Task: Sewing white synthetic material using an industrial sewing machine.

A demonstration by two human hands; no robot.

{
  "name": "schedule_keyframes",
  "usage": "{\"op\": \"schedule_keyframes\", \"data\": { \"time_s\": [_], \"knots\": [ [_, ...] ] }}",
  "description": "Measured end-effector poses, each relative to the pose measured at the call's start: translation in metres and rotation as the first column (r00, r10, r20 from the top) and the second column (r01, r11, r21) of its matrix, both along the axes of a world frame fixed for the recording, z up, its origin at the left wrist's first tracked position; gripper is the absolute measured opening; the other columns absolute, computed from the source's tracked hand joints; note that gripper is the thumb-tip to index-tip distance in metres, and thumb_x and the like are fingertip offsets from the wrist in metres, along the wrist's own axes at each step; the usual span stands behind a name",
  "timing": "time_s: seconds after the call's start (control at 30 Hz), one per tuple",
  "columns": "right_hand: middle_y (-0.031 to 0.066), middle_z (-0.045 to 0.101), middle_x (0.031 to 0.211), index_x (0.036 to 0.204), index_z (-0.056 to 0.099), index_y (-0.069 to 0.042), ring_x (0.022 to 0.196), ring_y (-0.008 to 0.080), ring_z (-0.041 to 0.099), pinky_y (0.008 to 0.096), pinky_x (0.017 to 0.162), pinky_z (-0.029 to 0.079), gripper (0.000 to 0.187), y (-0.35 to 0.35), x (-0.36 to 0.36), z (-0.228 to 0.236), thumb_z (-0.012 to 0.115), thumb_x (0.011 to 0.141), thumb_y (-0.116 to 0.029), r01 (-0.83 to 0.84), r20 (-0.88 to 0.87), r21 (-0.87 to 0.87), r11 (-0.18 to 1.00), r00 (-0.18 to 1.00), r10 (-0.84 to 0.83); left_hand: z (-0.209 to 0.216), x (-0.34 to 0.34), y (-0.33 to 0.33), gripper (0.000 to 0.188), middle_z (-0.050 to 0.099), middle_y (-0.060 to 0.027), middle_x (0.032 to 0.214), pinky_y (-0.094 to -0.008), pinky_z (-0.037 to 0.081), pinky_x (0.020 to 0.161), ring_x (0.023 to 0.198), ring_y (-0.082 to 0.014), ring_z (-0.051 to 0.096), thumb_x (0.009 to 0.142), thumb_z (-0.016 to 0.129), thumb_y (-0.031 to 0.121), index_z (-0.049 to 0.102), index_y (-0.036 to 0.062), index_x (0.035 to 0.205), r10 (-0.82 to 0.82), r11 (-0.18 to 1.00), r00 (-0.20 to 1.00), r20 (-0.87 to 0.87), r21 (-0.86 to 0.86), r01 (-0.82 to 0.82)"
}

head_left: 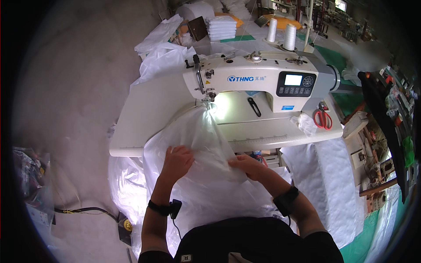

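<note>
A translucent white plastic sheet (199,144) hangs over the front of a white sewing machine (245,76), its gathered tip running up under the needle area (209,104). My left hand (177,163) rests on the sheet's left part, fingers bent and closed on a fold of it; the fingertips are partly hidden. On the right edge of the sheet, my right hand (247,166) pinches the film between thumb and fingers. Between the two hands the film spreads in soft creases. The machine's lamp lights the spot around the needle.
Red-handled scissors (323,118) and a crumpled white scrap (304,124) lie on the machine bed's right side. A black tool (254,107) lies under the arm. Two thread cones (289,37) stand behind. White padded material (322,184) hangs at right; folded white stacks (221,28) sit at the back.
</note>
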State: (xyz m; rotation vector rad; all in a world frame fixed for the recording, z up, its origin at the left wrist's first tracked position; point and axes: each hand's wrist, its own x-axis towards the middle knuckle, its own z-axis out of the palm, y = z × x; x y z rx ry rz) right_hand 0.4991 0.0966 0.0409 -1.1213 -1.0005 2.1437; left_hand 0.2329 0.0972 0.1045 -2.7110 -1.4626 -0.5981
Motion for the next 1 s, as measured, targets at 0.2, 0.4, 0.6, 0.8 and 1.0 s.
{"op": "schedule_keyframes", "data": {
  "time_s": [0.2, 0.4, 0.6, 0.8, 1.0],
  "knots": [
    [0.0037, 0.062, 0.09, 0.109, 0.06, -0.001, 0.074, 0.0125, 0.061, 0.028, 0.066, 0.051, 0.03, -0.026, -0.018, -0.008, 0.052, 0.093, -0.025, 0.123, -0.03, 0.092, 0.988, 0.992, -0.121, -0.003, 0.051, -0.047, 0.019, 0.065, -0.0066, 0.094, -0.0397, 0.042, 0.086, 0.096, -0.0265, 0.058, 0.081, 0.064, 0.024, 0.066, 0.0075, 0.091, -0.106, 0.99, 0.984, 0.14, 0.102, 0.092],
    [0.0047, 0.061, 0.091, 0.111, 0.06, -0.003, 0.077, 0.0143, 0.06, 0.0293, 0.067, 0.051, 0.029, -0.043, -0.015, -0.008, 0.048, 0.095, -0.024, 0.217, -0.098, 0.016, 0.976, 0.972, -0.214, -0.016, 0.076, -0.08, 0.025, 0.064, -0.0106, 0.075, -0.0418, 0.048, 0.067, 0.073, -0.0308, 0.062, 0.084, 0.061, 0.029, 0.062, 0.0053, 0.091, 0.105, 0.96, 0.989, -0.104, -0.249, -0.128],
    [0.0061, 0.062, 0.095, 0.115, 0.058, -0.002, 0.082, 0.017, 0.06, 0.0333, 0.073, 0.051, 0.032, -0.048, -0.002, -0.024, 0.051, 0.094, -0.025, 0.133, -0.011, 0.055, 0.99, 0.991, -0.132, -0.022, 0.009, -0.091, 0.031, 0.066, -0.0142, 0.078, -0.0411, 0.049, 0.068, 0.075, -0.0348, 0.064, 0.084, 0.059, 0.031, 0.059, 0.0065, 0.102, 0.211, 0.802, 0.969, 0.127, -0.59, -0.097],
    [0.0058, 0.062, 0.098, 0.116, 0.057, -0.002, 0.086, 0.0167, 0.06, 0.0323, 0.071, 0.05, 0.038, -0.053, -0.005, -0.018, 0.059, 0.089, -0.028, 0.014, 0.032, -0.037, 0.999, 0.999, -0.013, -0.005, 0.011, -0.107, 0.023, 0.066, -0.0148, 0.083, -0.0369, 0.05, 0.074, 0.074, -0.029, 0.064, 0.083, 0.064, 0.026, 0.066, 0.0036, 0.089, 0.35, 0.84, 0.906, 0.239, -0.508, -0.191],
    [0.0065, 0.062, 0.097, 0.118, 0.054, 0.0, 0.085, 0.0146, 0.059, 0.0298, 0.074, 0.049, 0.038, -0.042, -0.014, -0.013, 0.057, 0.09, -0.027, 0.143, 0.047, 0.28, 0.949, 0.986, -0.162, -0.024, 0.068, -0.078, 0.025, 0.063, -0.0169, 0.077, -0.043, 0.048, 0.064, 0.071, -0.0333, 0.063, 0.085, 0.062, 0.027, 0.059, 0.0042, 0.096, 0.355, 0.93, 0.925, 0.138, 0.054, -0.364]
  ]
}}
